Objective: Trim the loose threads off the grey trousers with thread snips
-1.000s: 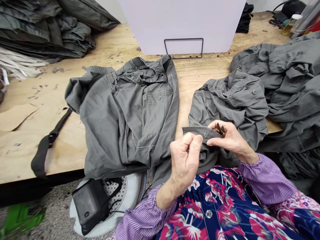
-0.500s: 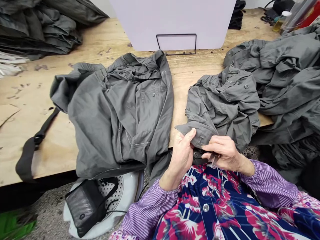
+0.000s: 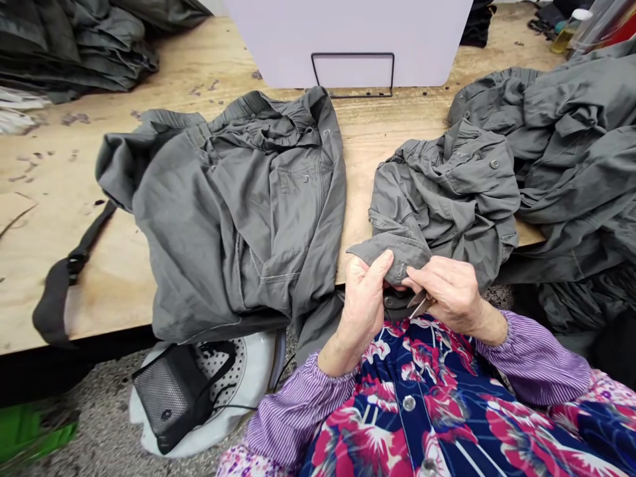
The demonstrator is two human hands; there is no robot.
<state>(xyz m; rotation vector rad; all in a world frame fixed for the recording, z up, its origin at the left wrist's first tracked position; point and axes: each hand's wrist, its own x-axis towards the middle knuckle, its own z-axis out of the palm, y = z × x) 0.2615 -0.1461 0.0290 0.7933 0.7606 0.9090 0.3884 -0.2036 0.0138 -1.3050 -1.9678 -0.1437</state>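
A grey garment point(image 3: 447, 192) with buttons and a gathered edge lies crumpled at the table's front edge. My left hand point(image 3: 365, 301) is closed on its pointed flap point(image 3: 385, 250), thumb on top. Against the flap's right side, beside a stitched buttonhole point(image 3: 402, 268), my right hand point(image 3: 450, 291) is closed, its thumb and forefinger pinching the cloth. Thread snips point(image 3: 420, 305) poke out from under the right hand's fingers, two thin blades pointing down-left. A dark button point(image 3: 388, 301) shows on the cloth between my hands.
Grey trousers point(image 3: 238, 225) are spread to the left, overhanging the edge, with a buckled black strap point(image 3: 74, 265) beside them. More grey garments point(image 3: 576, 152) heap up at right. A white board point(image 3: 348, 40) stands behind. Below, a black mesh-sided item point(image 3: 171, 391) rests on a white stool point(image 3: 233, 391).
The view has tilted slightly downward. Both hands stay at the flap; my right hand has shifted a little, and the snips' blades now show apart more clearly.
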